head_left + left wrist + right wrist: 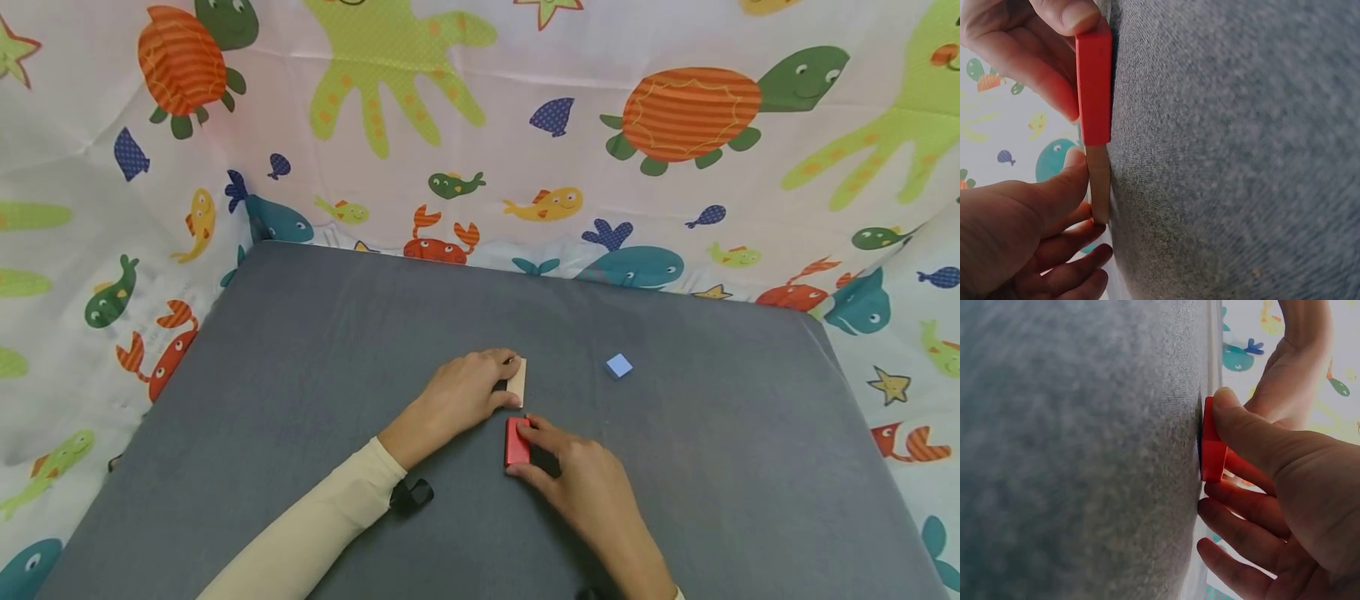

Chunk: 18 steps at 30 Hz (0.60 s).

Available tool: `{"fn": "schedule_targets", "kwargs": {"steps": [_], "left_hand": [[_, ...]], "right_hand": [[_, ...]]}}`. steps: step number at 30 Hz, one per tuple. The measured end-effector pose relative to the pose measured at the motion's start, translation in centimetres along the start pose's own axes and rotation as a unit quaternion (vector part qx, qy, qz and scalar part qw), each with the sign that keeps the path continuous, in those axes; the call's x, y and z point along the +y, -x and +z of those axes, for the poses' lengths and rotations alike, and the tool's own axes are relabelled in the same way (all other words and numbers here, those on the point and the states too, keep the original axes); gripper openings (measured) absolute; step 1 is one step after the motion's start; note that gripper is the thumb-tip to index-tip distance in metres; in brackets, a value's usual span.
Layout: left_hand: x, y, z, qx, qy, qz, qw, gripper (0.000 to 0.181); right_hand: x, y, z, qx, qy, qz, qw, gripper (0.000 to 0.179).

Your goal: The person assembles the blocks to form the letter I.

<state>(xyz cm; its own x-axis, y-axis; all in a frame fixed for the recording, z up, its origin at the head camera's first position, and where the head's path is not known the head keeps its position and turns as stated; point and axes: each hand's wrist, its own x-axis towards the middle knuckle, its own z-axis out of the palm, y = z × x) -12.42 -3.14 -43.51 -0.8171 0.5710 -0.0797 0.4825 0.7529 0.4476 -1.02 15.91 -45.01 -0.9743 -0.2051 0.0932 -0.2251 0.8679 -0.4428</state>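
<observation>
My left hand [463, 392] pinches a flat, pale wooden block [517, 383] between thumb and fingers, near the middle of the grey surface. Just nearer to me, my right hand [588, 475] holds a red rectangular block [517, 442] by its two ends, thumb at the near end and fingers at the far one. The left wrist view shows the red block [1094, 87] and the wooden block [1099, 184] in line, low at the cloth. In the right wrist view, the red block [1212, 444] sits between thumb and fingertips; the wooden one is hidden there.
A small light-blue square block [619, 366] lies to the right, beyond the right hand. The grey cloth-covered table [360, 333] is bordered by a white curtain [510, 150] printed with sea animals. A black strap piece [412, 496] sits under the left wrist.
</observation>
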Motion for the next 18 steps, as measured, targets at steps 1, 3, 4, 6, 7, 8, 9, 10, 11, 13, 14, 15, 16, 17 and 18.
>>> {"fn": "schedule_targets", "kwargs": {"steps": [1,3,4,6,7,8,9,10,11,13,14,15,16,17,18], "left_hand": [[0.01,0.01,-0.02,0.0,0.0,-0.001,1.0,0.066],[-0.01,0.01,-0.02,0.001,0.0,-0.001,1.0,0.066],[-0.01,0.0,-0.02,0.002,0.0,-0.001,1.0,0.065],[-0.05,-0.04,0.02,0.003,-0.001,-0.001,1.0,0.065],[-0.08,-0.06,0.03,0.003,-0.002,-0.001,1.0,0.065],[-0.09,-0.07,0.04,0.003,-0.003,-0.001,1.0,0.064],[-0.09,-0.08,0.03,0.003,-0.005,-0.002,1.0,0.064],[-0.1,-0.09,0.02,0.002,-0.007,-0.002,1.0,0.064],[-0.11,-0.09,0.03,0.002,-0.007,-0.003,1.0,0.064],[-0.11,-0.1,0.03,0.001,-0.009,-0.004,1.0,0.064],[-0.11,-0.11,0.02,0.0,-0.01,-0.003,0.9999,0.064],[-0.1,-0.13,0.03,0.0,-0.011,-0.004,0.9999,0.063],[-0.11,-0.14,0.03,0.0,-0.011,-0.004,0.9999,0.063],[-0.11,-0.16,0.04,0.001,-0.011,-0.004,0.9999,0.063],[-0.12,-0.18,0.05,0.001,-0.011,-0.003,0.9999,0.063]], "right_hand": [[-0.04,-0.07,0.02,-0.001,0.001,0.001,1.0,0.06],[-0.14,-0.24,0.08,0.0,0.005,0.002,1.0,0.059],[-0.21,-0.31,0.1,0.0,0.007,0.003,1.0,0.059],[-0.32,-0.4,0.15,-0.001,0.011,0.005,0.9999,0.058],[-0.38,-0.44,0.18,-0.001,0.013,0.005,0.9999,0.058],[-0.43,-0.47,0.2,0.0,0.014,0.005,0.9999,0.058],[-0.48,-0.49,0.23,0.001,0.016,0.005,0.9999,0.058],[-0.52,-0.51,0.24,0.002,0.017,0.006,0.9998,0.058],[-0.55,-0.52,0.27,0.003,0.018,0.006,0.9998,0.057],[-0.61,-0.58,0.31,0.006,0.019,0.005,0.9998,0.057],[-0.65,-0.62,0.32,0.006,0.02,0.005,0.9998,0.057],[-0.68,-0.68,0.34,0.007,0.022,0.005,0.9997,0.057],[-0.72,-0.73,0.35,0.007,0.023,0.005,0.9997,0.057],[-0.75,-0.78,0.36,0.007,0.025,0.005,0.9997,0.057],[-0.78,-0.84,0.37,0.007,0.027,0.005,0.9996,0.057]]}}
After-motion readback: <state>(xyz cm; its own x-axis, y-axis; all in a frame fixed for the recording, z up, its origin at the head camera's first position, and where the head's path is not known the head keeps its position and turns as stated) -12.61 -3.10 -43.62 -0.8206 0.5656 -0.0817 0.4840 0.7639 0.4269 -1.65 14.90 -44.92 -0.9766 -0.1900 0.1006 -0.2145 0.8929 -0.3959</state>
